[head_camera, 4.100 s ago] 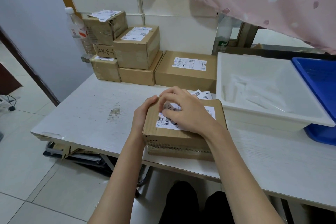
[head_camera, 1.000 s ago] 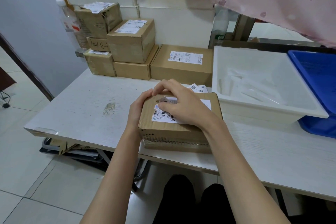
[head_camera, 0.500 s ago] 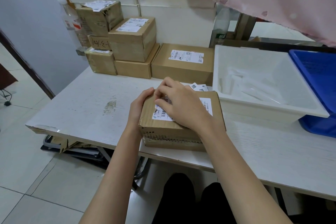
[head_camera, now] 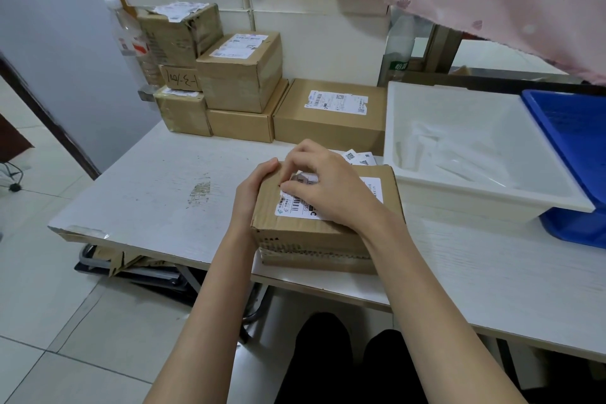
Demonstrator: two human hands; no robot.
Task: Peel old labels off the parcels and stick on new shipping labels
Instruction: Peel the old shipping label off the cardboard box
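Observation:
A flat brown cardboard parcel (head_camera: pixel 295 233) lies at the near edge of the white table (head_camera: pixel 147 193). A white shipping label (head_camera: pixel 292 205) with a barcode is stuck on its top. My left hand (head_camera: pixel 252 193) grips the parcel's left side, fingers curled over its top edge. My right hand (head_camera: pixel 328 187) lies over the label, its curled fingertips pinching the label's lifted far-left corner. Most of the label is hidden under that hand. A few loose labels (head_camera: pixel 359 157) lie just behind the parcel.
Several stacked cardboard parcels (head_camera: pixel 239 75) stand against the back wall, with a flat one (head_camera: pixel 328 115) beside them. A white tray (head_camera: pixel 472 200) and a blue bin (head_camera: pixel 570 154) sit at the right. A plastic bottle (head_camera: pixel 126 36) stands at the back left.
My right fingertips have kept working at the label's far-left corner, which now stands slightly lifted. My left hand stays on the parcel's side. The parcel has barely shifted.

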